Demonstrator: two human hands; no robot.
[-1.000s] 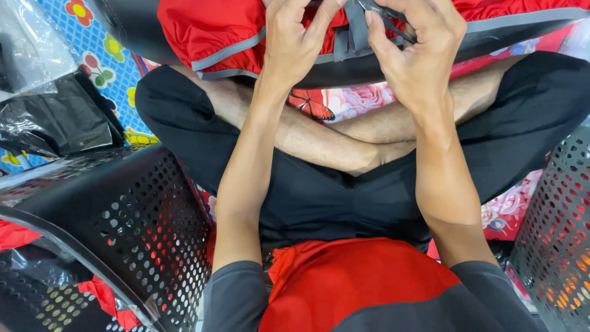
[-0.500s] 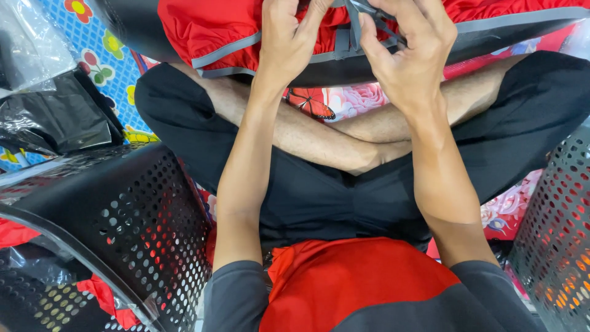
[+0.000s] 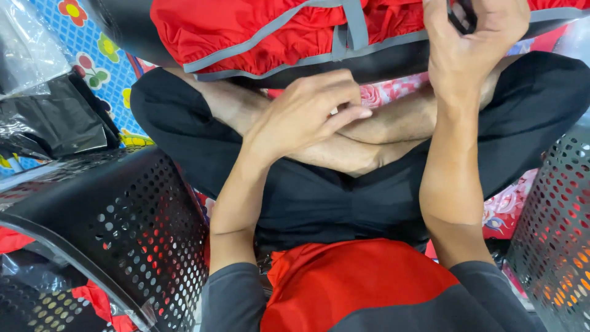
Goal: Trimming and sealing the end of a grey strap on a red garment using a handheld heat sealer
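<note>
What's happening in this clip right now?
A person sits cross-legged on a flowered mat with a red garment with grey trim lying across the knees. The right hand is up at the garment's edge, fingers closed around a small dark part of it. The left hand hangs loosely curled just below the garment, over the crossed shins, holding nothing. Black perforated baskets stand on either side, and plastic-wrapped dark items lie to the left.
</note>
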